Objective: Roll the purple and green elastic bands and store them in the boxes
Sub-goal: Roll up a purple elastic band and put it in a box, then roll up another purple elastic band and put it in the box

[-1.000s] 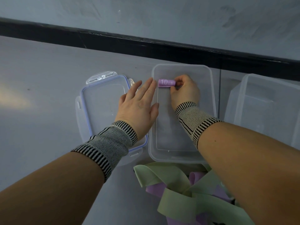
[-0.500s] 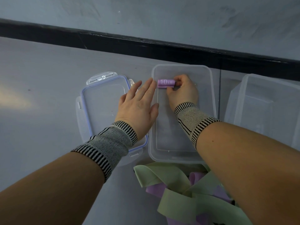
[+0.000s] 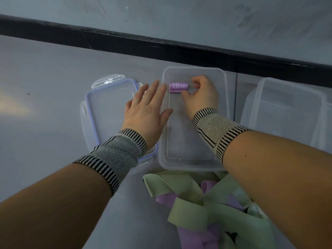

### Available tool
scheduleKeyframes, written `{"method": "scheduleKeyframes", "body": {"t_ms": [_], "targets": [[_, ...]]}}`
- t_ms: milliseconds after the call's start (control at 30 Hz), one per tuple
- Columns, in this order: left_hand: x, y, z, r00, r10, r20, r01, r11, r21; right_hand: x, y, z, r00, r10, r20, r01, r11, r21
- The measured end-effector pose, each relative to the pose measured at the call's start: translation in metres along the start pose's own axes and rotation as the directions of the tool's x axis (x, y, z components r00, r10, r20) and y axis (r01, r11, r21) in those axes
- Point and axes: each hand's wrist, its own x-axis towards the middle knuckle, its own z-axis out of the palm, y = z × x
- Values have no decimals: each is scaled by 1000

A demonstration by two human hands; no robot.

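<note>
A rolled purple band (image 3: 178, 87) marked "10 LB" lies in the far left corner of the clear middle box (image 3: 226, 108). My right hand (image 3: 202, 95) is inside the box, its fingers curled at the roll's right end and its thumb against the roll's lower edge. My left hand (image 3: 146, 108) lies flat with straight fingers across the box's left rim and the lid, its fingertips just left of the roll. Loose green bands (image 3: 206, 211) and purple bands (image 3: 190, 236) are heaped in front of the box.
The box's clear lid (image 3: 107, 108) with a blue seal lies flat to the left. A second clear box (image 3: 287, 108) stands at the right. A black strip (image 3: 161, 45) runs along the back of the grey surface.
My right hand has drawn back slightly to the right, so more of the purple roll shows. The left hand has stayed where it was.
</note>
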Motion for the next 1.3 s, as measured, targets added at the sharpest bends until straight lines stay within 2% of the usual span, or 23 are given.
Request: {"method": "scheduleKeyframes", "body": {"t_ms": [200,433,633,767,833,933,1133,1233,1300], "targets": [[-39,32,-10,998,40,-38,-43,996,-78,-40,-13,-45,998,-62,25,61,998,30],[-104,64,3,992,118,-49,-122,988,-89,-110,8,-103,996,-85,8,84,994,71],[-166,84,-5,986,165,33,-163,985,-61,-178,37,-176,1000,2,-23,-1,999,47],[-208,87,2,987,152,51,-148,986,-69,-233,60,-202,999,34,31,-34,999,-3],[-225,82,10,994,93,64,-86,991,-99,-253,71,-194,997,45,66,-43,998,-34],[-251,67,31,990,59,129,-53,997,-53,-277,88,-168,988,55,147,-46,997,-62],[-235,46,45,981,-84,174,87,996,-9,-270,105,-118,951,50,304,18,976,-217],[-226,49,54,958,-59,279,60,998,5,-267,108,-107,959,29,281,34,976,-215],[-226,56,60,949,19,315,-8,999,-35,-265,107,-106,967,1,257,46,983,-176]]}}
